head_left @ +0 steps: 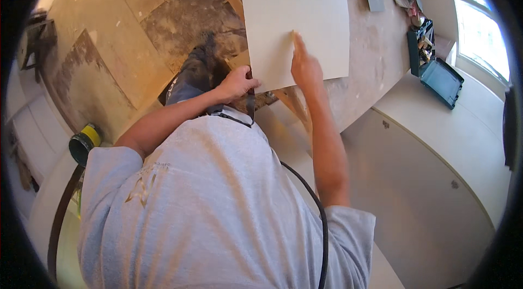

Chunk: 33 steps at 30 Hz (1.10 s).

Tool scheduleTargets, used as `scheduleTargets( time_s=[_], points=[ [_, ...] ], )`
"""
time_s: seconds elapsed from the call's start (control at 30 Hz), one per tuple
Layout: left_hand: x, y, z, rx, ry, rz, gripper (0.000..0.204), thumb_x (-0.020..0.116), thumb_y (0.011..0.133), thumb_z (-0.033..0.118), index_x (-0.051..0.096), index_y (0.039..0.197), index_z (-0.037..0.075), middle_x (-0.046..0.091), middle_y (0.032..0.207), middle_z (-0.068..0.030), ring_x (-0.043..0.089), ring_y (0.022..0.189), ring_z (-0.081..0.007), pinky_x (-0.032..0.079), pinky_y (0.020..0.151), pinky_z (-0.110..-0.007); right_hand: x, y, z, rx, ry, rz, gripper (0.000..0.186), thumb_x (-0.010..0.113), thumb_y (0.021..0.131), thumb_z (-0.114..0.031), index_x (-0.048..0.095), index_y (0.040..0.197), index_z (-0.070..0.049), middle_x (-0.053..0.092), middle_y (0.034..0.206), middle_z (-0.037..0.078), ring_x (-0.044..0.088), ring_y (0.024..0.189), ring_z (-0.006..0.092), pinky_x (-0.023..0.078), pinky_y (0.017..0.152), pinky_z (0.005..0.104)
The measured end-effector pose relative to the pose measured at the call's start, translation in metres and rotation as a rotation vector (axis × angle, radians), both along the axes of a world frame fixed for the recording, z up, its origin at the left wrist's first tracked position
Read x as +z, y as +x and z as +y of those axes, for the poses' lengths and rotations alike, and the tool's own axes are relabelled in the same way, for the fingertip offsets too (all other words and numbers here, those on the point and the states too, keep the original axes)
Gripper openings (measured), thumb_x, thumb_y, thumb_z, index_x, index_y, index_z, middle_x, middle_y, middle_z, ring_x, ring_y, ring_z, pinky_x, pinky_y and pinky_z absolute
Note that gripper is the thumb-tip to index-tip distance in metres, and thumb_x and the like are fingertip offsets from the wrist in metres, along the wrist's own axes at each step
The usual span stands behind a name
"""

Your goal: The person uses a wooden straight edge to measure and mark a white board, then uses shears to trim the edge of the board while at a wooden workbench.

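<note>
The right hand (pixel 306 71) has its index finger on the white board (pixel 297 0), which lies on the bench (pixel 376 49); its grip is curled (around what, if anything, I cannot tell). The left hand (pixel 235 83), grip narrow, is at the board's near-left corner, hold unclear. The shirt's (pixel 218 191) lettering is blurred.

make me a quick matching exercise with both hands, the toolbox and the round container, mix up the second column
Column 1
1. right hand
2. toolbox
3. left hand
4. round container

Column 2
a. at the lower left corner of the white panel
b. yellow and dark, beside the left sleeve
c. index finger extended over the panel's surface
d. lid open, near the window

Pairs: 1-c, 2-d, 3-a, 4-b
</note>
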<state>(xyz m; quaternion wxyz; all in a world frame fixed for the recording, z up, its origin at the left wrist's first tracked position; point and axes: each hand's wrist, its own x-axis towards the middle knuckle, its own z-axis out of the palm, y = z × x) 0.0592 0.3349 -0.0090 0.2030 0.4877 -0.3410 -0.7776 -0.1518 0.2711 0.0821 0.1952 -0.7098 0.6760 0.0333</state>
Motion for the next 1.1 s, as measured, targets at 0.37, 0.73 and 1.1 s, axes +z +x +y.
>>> scheduleTargets(
  time_s=[0.37,0.73,1.1],
  points=[
    [-0.006,0.011,-0.002,-0.129,-0.162,-0.038,0.038,0.076,0.083,0.015,0.065,0.112,-0.007,0.072,0.094,-0.0110,0.067,0.081,-0.0160,0.055,0.075,-0.033,0.020,0.023,0.098,0.029,0.181,-0.042,0.064,0.049,0.101,-0.015,0.025,0.159,-0.024,0.066,0.080,0.026,0.066,0.075,0.0465,0.051,0.067,0.0572],
    [0.001,0.047,-0.105,0.219,-0.036,0.035,0.059,0.078,0.087,0.035,0.054,0.116,-0.010,0.068,0.097,-0.0153,0.068,0.081,-0.0200,0.056,0.072,-0.032,0.015,0.115,-0.186,0.214,0.113,-0.003,0.058,0.045,0.102,-0.017,0.029,0.157,-0.026,0.069,0.096,0.031,0.067,0.088,0.0490,0.051,0.080,0.0593],
    [0.000,0.051,-0.137,0.134,-0.103,-0.104,0.044,0.079,0.083,0.031,0.066,0.101,-0.007,0.072,0.092,-0.0166,0.070,0.076,-0.0226,0.055,0.069,-0.036,-0.017,0.204,-0.418,0.280,0.011,0.003,0.056,0.043,0.100,-0.023,0.032,0.155,-0.025,0.066,0.112,0.034,0.064,0.109,0.0505,0.050,0.094,0.0579]
  ],
)
